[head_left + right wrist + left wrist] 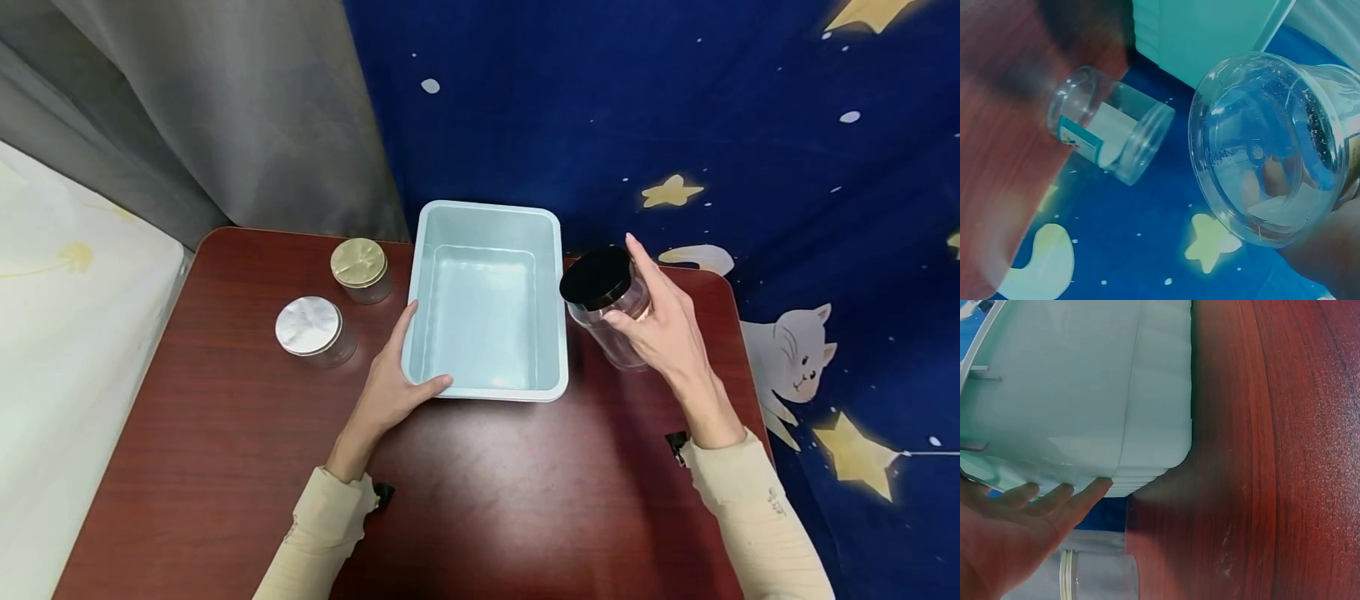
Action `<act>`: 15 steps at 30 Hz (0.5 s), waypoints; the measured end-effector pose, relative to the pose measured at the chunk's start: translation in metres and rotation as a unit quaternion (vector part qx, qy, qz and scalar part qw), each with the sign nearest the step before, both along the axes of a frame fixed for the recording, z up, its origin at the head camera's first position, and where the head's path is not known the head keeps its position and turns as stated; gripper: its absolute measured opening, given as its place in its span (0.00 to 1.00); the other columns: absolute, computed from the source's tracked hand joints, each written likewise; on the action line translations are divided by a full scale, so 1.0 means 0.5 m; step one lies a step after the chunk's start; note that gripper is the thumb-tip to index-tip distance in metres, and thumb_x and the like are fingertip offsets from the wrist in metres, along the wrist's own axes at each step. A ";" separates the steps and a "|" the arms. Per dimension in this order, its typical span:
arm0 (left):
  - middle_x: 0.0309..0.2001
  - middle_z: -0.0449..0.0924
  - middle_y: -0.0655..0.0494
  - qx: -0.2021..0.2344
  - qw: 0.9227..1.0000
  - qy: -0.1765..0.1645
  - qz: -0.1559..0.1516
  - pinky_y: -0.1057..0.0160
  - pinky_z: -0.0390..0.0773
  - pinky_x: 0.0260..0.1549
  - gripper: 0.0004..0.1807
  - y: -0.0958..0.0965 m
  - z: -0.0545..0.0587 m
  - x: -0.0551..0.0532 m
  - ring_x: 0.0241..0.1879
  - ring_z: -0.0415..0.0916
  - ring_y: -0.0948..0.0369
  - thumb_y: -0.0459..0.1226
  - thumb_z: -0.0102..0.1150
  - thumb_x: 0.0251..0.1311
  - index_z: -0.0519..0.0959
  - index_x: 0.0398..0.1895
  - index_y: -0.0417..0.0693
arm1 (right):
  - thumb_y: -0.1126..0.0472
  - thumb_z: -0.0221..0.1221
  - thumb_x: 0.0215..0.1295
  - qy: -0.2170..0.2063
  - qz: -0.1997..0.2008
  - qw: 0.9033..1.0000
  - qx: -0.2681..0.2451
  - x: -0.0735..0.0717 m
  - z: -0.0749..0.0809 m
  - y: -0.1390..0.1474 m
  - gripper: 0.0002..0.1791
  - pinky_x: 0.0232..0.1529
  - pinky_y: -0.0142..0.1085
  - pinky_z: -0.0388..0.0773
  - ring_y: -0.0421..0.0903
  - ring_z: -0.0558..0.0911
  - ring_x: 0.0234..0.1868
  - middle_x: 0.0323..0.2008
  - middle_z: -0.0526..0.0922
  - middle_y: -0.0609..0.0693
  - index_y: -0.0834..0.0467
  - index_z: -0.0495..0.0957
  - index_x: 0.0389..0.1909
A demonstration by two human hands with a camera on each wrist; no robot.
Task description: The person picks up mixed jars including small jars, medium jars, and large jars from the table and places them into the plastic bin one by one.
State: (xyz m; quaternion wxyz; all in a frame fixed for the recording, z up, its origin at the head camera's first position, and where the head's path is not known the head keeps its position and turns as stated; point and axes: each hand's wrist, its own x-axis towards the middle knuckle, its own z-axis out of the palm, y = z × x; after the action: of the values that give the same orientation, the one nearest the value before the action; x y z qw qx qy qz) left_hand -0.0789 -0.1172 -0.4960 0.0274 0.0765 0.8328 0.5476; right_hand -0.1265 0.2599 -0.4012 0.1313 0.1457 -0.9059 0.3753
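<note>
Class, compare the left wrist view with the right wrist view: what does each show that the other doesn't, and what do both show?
Only the left wrist view: the left hand, its fingertips against the tub's outer wall, and a lidded jar, cut off by the bottom edge.

Only the right wrist view: the right hand holding a clear jar with its base showing, a labelled jar on the table, and a yellow star.

Both: the tub, the table and the blue curtain.
</note>
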 end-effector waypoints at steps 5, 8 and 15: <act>0.76 0.55 0.53 -0.004 1.000 -0.005 0.000 0.39 0.60 0.64 0.61 -0.002 -0.001 0.001 0.73 0.56 0.55 0.44 0.78 0.46 0.46 0.79 0.75 | 0.48 0.76 0.49 0.003 0.019 1.000 0.020 -0.016 0.017 -0.013 0.54 0.66 0.41 0.66 0.47 0.72 0.66 0.71 0.67 0.44 0.38 0.58 0.76; 0.76 0.55 0.56 -0.004 1.000 -0.004 0.000 0.39 0.60 0.64 0.61 -0.002 -0.001 0.001 0.72 0.56 0.54 0.44 0.78 0.46 0.46 0.78 0.77 | 0.53 0.76 0.47 0.007 0.022 0.999 0.030 -0.022 0.023 -0.019 0.55 0.63 0.44 0.69 0.48 0.74 0.63 0.69 0.70 0.47 0.38 0.58 0.76; 0.76 0.54 0.58 -0.003 1.000 0.000 -0.001 0.40 0.60 0.65 0.61 -0.001 0.003 -0.001 0.73 0.56 0.55 0.45 0.77 0.46 0.46 0.79 0.74 | 0.52 0.76 0.48 0.007 0.031 0.998 0.047 -0.036 0.029 -0.029 0.55 0.53 0.49 0.71 0.52 0.77 0.53 0.66 0.74 0.50 0.37 0.57 0.76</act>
State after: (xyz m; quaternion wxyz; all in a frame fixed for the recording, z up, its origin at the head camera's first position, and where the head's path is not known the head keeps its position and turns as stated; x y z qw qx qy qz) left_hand -0.0795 -0.1177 -0.4945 0.0282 0.0775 0.8346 0.5446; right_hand -0.1446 0.2452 -0.3869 0.1185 0.1824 -0.9167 0.3353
